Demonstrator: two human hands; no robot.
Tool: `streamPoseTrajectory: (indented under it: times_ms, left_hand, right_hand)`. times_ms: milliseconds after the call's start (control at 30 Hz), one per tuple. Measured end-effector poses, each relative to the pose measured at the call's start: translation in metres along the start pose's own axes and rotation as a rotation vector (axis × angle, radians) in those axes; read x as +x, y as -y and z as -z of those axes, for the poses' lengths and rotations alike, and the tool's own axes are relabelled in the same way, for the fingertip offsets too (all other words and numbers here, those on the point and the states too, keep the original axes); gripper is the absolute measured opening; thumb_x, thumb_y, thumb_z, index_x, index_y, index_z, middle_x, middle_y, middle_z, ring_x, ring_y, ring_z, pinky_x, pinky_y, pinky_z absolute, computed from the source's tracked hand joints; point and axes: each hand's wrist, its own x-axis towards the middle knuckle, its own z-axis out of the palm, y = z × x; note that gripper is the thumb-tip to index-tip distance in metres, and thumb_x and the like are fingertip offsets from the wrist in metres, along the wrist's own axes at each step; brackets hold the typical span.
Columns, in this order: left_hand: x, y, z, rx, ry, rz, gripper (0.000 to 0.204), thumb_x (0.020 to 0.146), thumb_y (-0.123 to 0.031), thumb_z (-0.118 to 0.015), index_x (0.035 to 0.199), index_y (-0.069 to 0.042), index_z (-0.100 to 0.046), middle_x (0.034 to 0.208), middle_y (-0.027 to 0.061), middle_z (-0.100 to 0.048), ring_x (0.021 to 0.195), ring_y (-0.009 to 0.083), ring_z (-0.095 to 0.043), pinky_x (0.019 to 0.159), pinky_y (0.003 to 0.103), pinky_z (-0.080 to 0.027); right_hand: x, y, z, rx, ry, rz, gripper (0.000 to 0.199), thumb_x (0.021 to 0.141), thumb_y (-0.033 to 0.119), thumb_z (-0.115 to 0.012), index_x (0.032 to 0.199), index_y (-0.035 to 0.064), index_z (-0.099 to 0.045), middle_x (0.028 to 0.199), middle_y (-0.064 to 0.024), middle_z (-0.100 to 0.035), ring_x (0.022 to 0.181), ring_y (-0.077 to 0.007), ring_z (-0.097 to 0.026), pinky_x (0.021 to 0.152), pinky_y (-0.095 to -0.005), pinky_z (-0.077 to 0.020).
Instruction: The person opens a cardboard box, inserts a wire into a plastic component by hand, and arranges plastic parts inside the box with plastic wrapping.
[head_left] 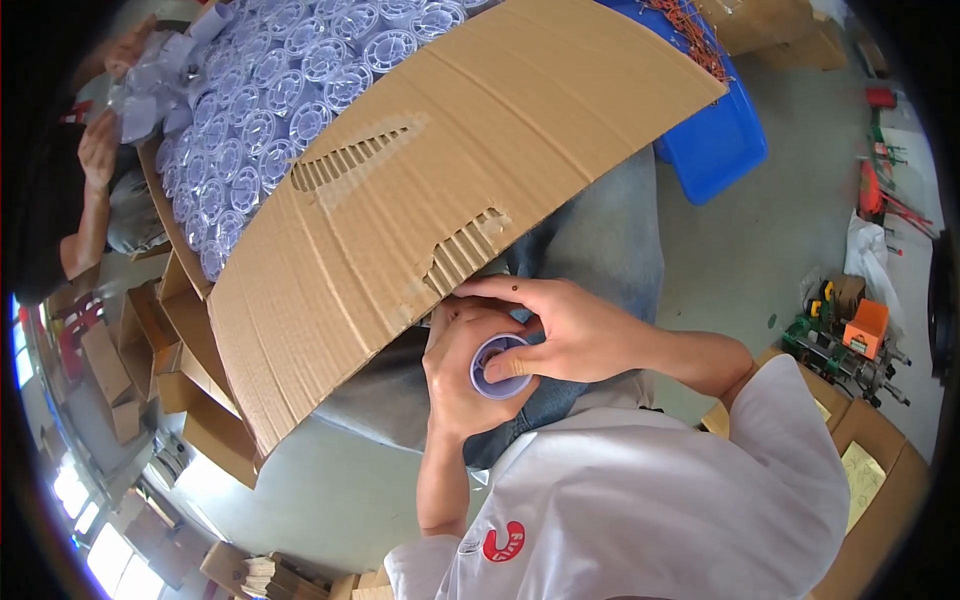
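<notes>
And here are both hands together in front of the lap: the left hand (456,365) curls around a small, round, pale-purple plastic cup (498,345), its open mouth facing up, while the right hand (572,325) comes in from the right with its thumb inside the rim. The cup sits right between them, just below the near edge of a large, torn, tan corrugated-cardboard flap (450,170), though whether the right fingers actually grip it I cannot tell. Beyond the flap, round clear plastic containers (258,130) crowd together in rows.
</notes>
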Motion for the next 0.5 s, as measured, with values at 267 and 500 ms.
streamPoseTrajectory:
  times_ms: [267, 500]
  left_hand:
    - [0.003, -0.005, -0.002, 0.045, 0.027, -0.051, 0.029, 0.051, 0.002, -0.071, 0.078, -0.006, -0.062, 0.077, 0.0066, -0.064, 0.075, 0.0274, -0.055, 0.069, 0.035, -0.044]
    - [-0.002, -0.001, -0.004, 0.051, 0.022, -0.057, 0.032, 0.05, 0.002, -0.069, 0.08, -0.006, -0.062, 0.077, 0.0071, -0.063, 0.072, 0.0282, -0.052, 0.068, 0.036, -0.044]
  right_hand:
    - [0.004, -0.01, -0.004, 0.028, -0.007, 0.063, 0.065, 0.075, 0.0, -0.068, 0.136, 0.0019, -0.047, 0.115, -0.0118, -0.063, 0.101, -0.0167, -0.061, 0.087, -0.0308, -0.0502]
    - [0.002, -0.022, -0.009, -0.006, -0.041, 0.067, 0.066, 0.073, -0.004, -0.065, 0.136, 0.0023, -0.047, 0.113, -0.0109, -0.064, 0.099, -0.0154, -0.061, 0.086, -0.0301, -0.0504]
